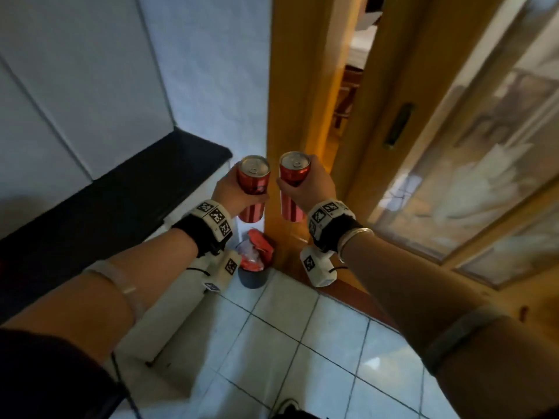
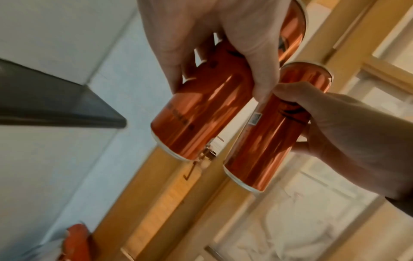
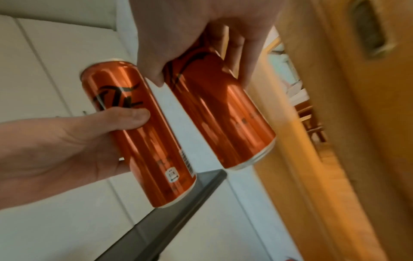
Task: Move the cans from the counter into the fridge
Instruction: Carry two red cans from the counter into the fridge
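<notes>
Two slim red cans are held upright, side by side in the air, past the end of the dark counter [image 1: 127, 189]. My left hand [image 1: 239, 189] grips the left can [image 1: 253, 189] around its middle. My right hand [image 1: 305, 186] grips the right can [image 1: 292, 184] the same way. In the left wrist view my left hand [image 2: 219, 91] wraps its can [image 2: 201, 114], with the other can [image 2: 268, 141] just to its right. In the right wrist view my right hand [image 3: 202, 83] holds its can [image 3: 223, 114], beside the left can [image 3: 145, 141]. The cans are close together but apart.
A wooden door frame [image 1: 290, 86] stands straight ahead, with a glass-panelled wooden door [image 1: 453, 146] on the right and a gap between them. A small bin [image 1: 254, 267] with red rubbish sits on the tiled floor [image 1: 302, 343] below the cans. White wall tiles [image 1: 90, 71] rise on the left.
</notes>
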### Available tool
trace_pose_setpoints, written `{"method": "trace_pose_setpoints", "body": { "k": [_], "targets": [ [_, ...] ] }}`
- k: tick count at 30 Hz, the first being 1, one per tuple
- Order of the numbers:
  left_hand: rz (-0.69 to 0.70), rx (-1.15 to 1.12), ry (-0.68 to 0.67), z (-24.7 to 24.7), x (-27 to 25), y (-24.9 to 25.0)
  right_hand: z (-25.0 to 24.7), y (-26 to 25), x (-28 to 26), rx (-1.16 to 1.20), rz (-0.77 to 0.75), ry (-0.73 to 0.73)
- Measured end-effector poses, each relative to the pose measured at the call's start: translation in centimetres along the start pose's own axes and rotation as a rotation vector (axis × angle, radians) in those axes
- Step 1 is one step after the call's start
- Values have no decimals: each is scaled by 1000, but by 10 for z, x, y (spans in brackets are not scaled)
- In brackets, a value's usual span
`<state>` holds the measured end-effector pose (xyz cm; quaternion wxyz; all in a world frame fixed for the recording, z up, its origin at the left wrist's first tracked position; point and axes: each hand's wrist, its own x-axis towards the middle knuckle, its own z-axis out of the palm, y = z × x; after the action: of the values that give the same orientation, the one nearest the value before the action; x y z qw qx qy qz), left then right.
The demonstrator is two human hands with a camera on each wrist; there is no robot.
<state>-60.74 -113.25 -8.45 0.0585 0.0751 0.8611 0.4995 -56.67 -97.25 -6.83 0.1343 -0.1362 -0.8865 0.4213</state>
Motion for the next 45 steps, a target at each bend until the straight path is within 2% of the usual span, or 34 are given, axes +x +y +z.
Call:
{"method": "trace_pose_setpoints", "body": {
  "k": [9,15,23,27,35,38,45],
  "targets": [
    [140,10,-316,183,19,83,-142,135,-4,-84,236,273],
    [213,-54,-568,288,13,143,-226,197,-31,-87,394,462],
    [484,10,-876,417,2,221,-328,266,-60,-137,580,740],
    [560,47,-991,476,-7,261,-373,291,-75,-150,670,877],
    [762,75,-1237,577,-73,325,-444,338,-136,-187,857,1105],
    [775,35,-1344,620,-109,343,-473,359,-170,-221,914,1166],
    [792,-22,-1499,719,-205,393,-557,409,-253,-244,971,1277]
  ]
}}
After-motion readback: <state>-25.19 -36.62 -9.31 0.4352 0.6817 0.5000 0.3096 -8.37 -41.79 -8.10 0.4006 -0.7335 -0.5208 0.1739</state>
